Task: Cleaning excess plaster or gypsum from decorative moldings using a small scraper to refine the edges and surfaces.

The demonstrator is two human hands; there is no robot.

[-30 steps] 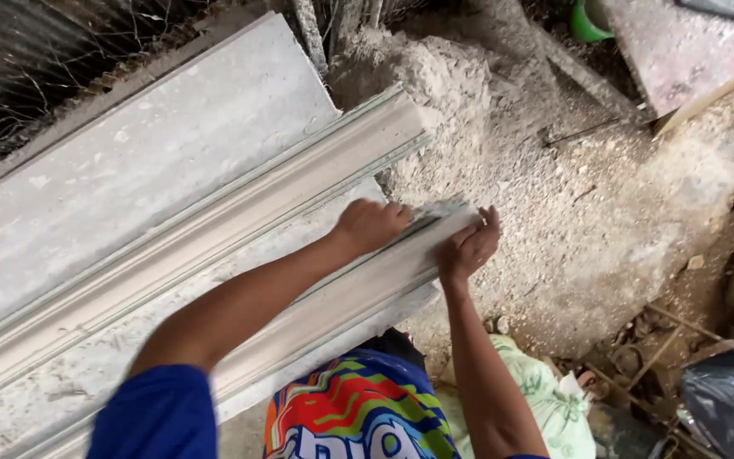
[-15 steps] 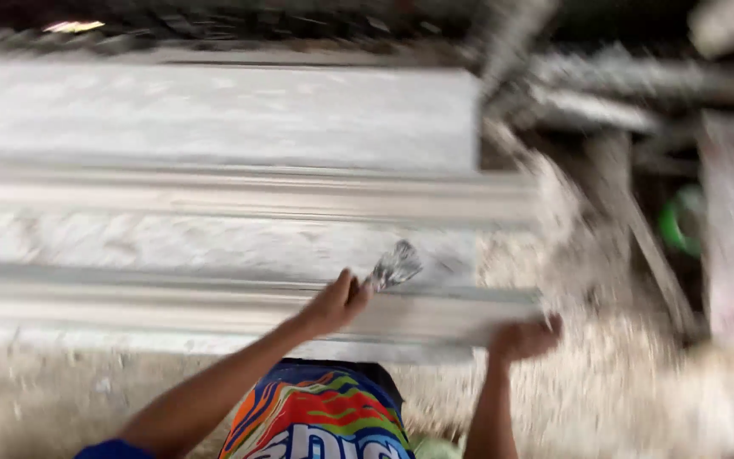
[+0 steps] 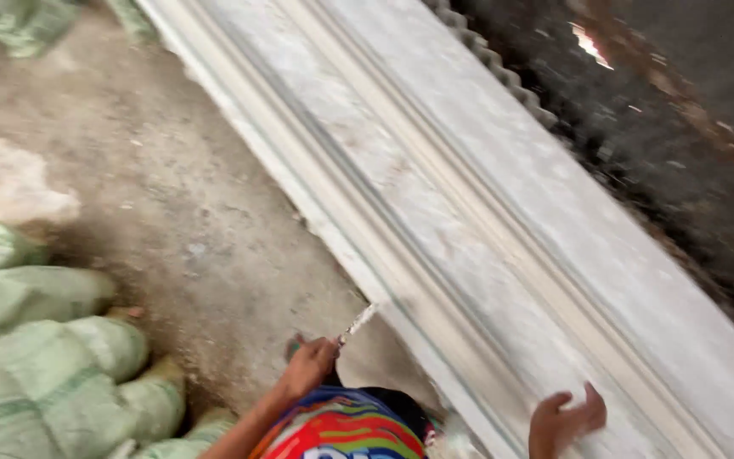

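Holding scraper [image 3: 357,325] | left hand [image 3: 306,370] | moulding [image 3: 469,255] edge beside | right hand [image 3: 564,422] spread

Pale green woven sacks [image 3: 53,374] lie heaped at lower left.

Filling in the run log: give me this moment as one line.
left hand: grips scraper, blade at edge of moulding | right hand: open, on moulding | sacks left on floor

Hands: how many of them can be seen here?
2. The left hand, bottom centre over the floor, holds a thin blade. The right hand, bottom right, rests open on the moulding.
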